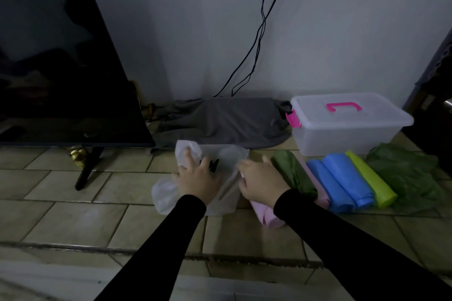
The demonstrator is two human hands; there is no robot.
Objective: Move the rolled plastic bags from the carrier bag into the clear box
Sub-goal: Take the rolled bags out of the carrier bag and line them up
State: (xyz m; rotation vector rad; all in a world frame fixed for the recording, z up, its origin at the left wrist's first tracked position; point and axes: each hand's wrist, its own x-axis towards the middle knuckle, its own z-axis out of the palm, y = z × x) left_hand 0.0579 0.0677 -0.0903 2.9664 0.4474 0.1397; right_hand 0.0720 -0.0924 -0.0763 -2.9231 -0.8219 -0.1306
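A white translucent carrier bag (227,159) lies flat on the tiled floor in the middle. My left hand (198,178) presses on it with fingers spread, fingertips on its crumpled top left corner. My right hand (261,181) rests on the bag's right edge, fingers bent down slightly. Just right of that hand, rolled bags lie side by side: dark green (293,173), pink (321,199), two blue (340,183), lime green (374,183). Another pink roll (269,219) lies under my right wrist. The clear box (342,139) stands behind them, its lid with the pink handle shut.
A loose dark green plastic bag (406,176) lies at the far right of the row. A grey cloth (225,122) is heaped against the wall behind the carrier bag. A television (61,68) on a black stand occupies the left. Cables (259,32) hang down the wall.
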